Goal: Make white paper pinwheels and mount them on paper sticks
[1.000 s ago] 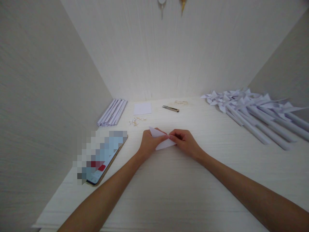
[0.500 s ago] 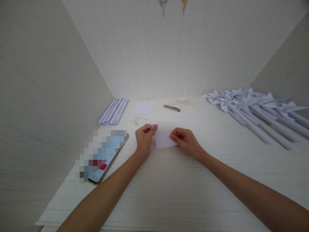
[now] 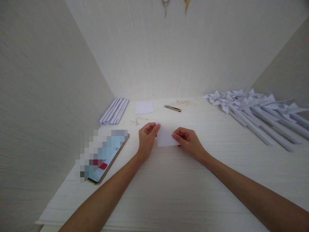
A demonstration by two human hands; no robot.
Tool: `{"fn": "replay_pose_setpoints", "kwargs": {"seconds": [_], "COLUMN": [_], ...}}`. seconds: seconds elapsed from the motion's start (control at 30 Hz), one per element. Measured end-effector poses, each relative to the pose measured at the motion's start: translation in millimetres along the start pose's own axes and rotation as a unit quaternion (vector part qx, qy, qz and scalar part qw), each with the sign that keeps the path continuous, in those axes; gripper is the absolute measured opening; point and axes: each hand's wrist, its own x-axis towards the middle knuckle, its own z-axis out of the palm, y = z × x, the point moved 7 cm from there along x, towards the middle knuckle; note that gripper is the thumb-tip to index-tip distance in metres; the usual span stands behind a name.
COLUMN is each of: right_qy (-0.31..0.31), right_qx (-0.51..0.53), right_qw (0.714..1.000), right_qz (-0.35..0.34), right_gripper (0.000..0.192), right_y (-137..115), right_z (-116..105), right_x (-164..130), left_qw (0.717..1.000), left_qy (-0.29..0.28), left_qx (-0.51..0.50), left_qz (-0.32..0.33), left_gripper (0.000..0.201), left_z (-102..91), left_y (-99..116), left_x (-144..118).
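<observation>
Near the middle of the desk (image 3: 169, 193), the person held a small white sheet of paper (image 3: 165, 137) between both hands. The left hand (image 3: 146, 138) lay with its fingers loosely spread, fingertips touching the sheet's left edge. The right hand (image 3: 189, 141) pinched the sheet's right edge between thumb and fingers. Toward the desk's left edge lay a phone (image 3: 106, 158), and in the far left corner a bundle of rolled paper sticks (image 3: 114, 111). Along the far edge lay a second white sheet (image 3: 144, 108), a utility knife (image 3: 172, 108) and small pins (image 3: 136, 120). Finished paper pinwheels (image 3: 253, 109) were piled by the right edge.
</observation>
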Motion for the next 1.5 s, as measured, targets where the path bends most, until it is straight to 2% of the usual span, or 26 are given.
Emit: {"fn": "replay_pose_setpoints", "kwargs": {"seconds": [0.13, 0.27, 0.5, 0.67, 0.8, 0.97, 1.1, 1.2, 1.27, 1.37, 1.43, 1.5], "right_qy": [-0.040, -0.048, -0.046, -0.046, -0.036, -0.035, -0.033, -0.013, 0.025, 0.071, 0.058, 0.009], "right_qx": [-0.015, -0.061, -0.096, -0.095, -0.093, -0.061, -0.052, -0.032, -0.022, -0.035, -0.063, -0.090], "right_qw": [0.999, 0.996, 0.993, 0.993, 0.994, 0.997, 0.998, 0.999, 0.999, 0.996, 0.995, 0.995], "right_qz": [-0.008, -0.037, -0.050, -0.046, -0.050, -0.024, -0.019, -0.015, -0.021, -0.046, -0.052, -0.049], "right_gripper": [0.016, 0.016, 0.018, 0.017, 0.015, 0.012, 0.011, 0.011, 0.012, 0.015, 0.018, 0.018], "right_y": [-0.4, -3.5, -5.3, -6.2, -8.7, -4.7, -2.1, 0.9, 1.3, -2.7, -5.3, -6.1], "right_z": [6.0, 6.7, 7.2, 7.6, 5.6, 5.5, 5.9, 1.7, -5.1, -12.4, -9.4, -0.8], "right_x": [-0.8, -0.3, -1.0, -1.2, -1.0, -0.4, 0.3, 1.7, 2.8, 3.2, 3.1, 2.3], "left_qw": [0.998, 0.997, 0.980, 0.977, 0.986, 0.997, 0.992, 0.986, 0.985, 0.990, 0.994, 0.997], "left_qy": [-0.027, -0.050, -0.154, -0.160, -0.117, 0.008, 0.112, 0.162, 0.172, 0.138, 0.101, 0.069], "left_qx": [0.052, 0.065, 0.122, 0.138, 0.118, 0.074, 0.038, -0.003, -0.023, -0.042, -0.043, -0.034], "left_qz": [-0.001, -0.009, -0.033, -0.024, -0.003, 0.018, 0.035, 0.026, 0.014, -0.002, -0.008, -0.014], "left_gripper": [0.027, 0.028, 0.029, 0.030, 0.032, 0.035, 0.036, 0.031, 0.028, 0.029, 0.031, 0.030], "left_z": [4.3, 5.7, 24.3, 25.9, 18.6, -5.3, -25.8, -35.9, -38.2, -32.6, -25.0, -17.2], "left_y": [-0.3, -1.5, -7.5, -7.2, -3.6, -4.0, -3.2, -4.4, -6.4, -9.9, -11.2, -11.1], "left_x": [-2.5, -2.6, -13.5, -14.1, -8.9, 1.6, 5.8, 8.1, 9.8, 11.4, 10.2, 6.9]}}
